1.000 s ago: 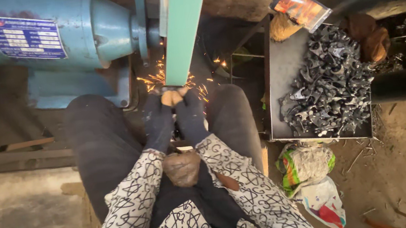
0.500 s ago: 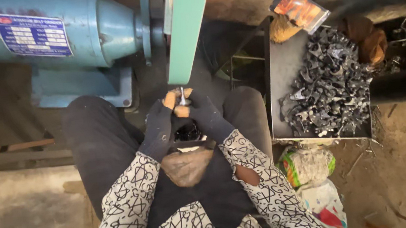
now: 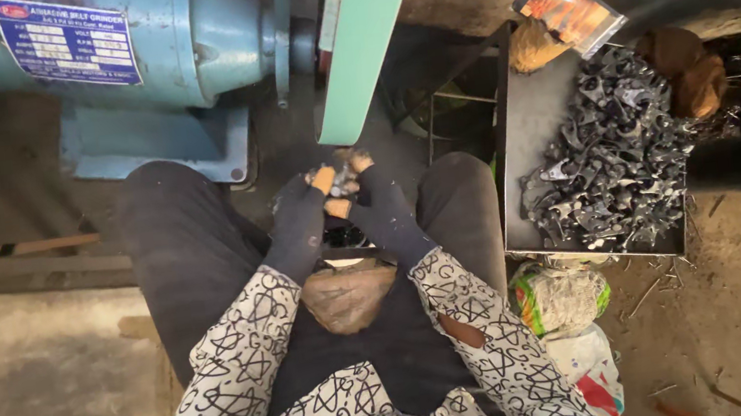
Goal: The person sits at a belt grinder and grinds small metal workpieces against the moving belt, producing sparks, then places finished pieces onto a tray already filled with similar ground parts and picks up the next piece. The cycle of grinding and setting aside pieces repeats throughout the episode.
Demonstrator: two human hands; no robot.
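Below the lower end of the green grinding belt [image 3: 363, 48], between the seated person's knees: one small grey metal part [image 3: 345, 181], gripped by both hands and held just clear of the belt. Left hand [image 3: 303, 220], dark fingerless glove, fingers closed on the part from the left, bare fingertips showing. Right hand [image 3: 380, 207], same glove, fingers closed on the part from the right. Sleeves patterned white with black figures; a dark apron over the lap. To the upper left, a blue motor housing [image 3: 142, 39] with a blue plate, on a blue base. To the right, beside the right knee, a metal tray [image 3: 532, 127] heaped with dark grey metal parts [image 3: 613, 155]. Near the tray's front edge, a bundled coloured sack [image 3: 559, 298] on the dirt floor. At the tray's far end, a small rectangular orange packet [image 3: 568, 11].
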